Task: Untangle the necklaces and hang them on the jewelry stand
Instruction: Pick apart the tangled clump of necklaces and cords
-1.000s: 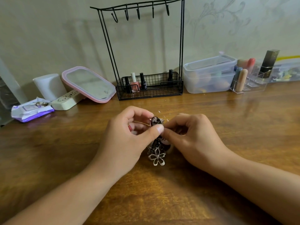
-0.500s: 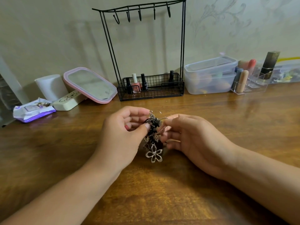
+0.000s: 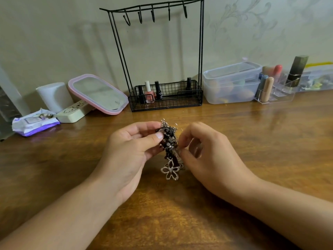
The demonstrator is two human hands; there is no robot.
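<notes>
Both hands work above the wooden table [image 3: 252, 132]; the left hand [image 3: 129, 152] pinches the tangled necklaces [image 3: 169, 143], flower pendant [image 3: 170, 170] dangling. The right hand [image 3: 207, 156] plucks at the knot with curled fingers; the jewelry stand [image 3: 158, 56] hooks hang bare.

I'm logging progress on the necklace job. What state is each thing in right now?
necklaces: still one tangled clump, held above the table
flower pendant: dangling below the clump
left hand: pinches the clump
right hand: fingertips pinch at the clump's side
jewelry stand: upright, all hooks bare
nail polish bottles: upright in the stand's basket, capped
mirror: tilted back
plastic box: lid on
</notes>
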